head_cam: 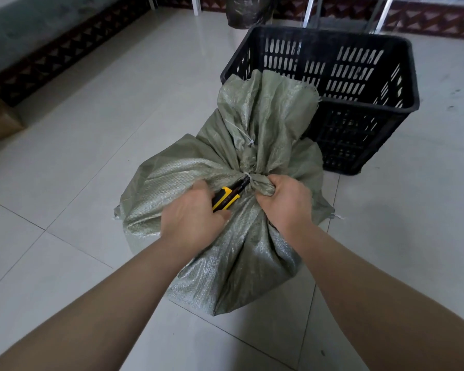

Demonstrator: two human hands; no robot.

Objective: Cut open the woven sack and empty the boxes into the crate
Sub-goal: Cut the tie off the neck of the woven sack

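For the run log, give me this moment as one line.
phase: cutting tie | left hand: yellow-and-black utility knife | right hand: gripping tied neck of grey-green woven sack | black slotted plastic crate: behind sack

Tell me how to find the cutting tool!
Start at the black crate on the tiled floor; the grey-green sack lies just before it. At the sack's tied neck, the left hand holds the knife. It is the only yellow-and-black thing there.
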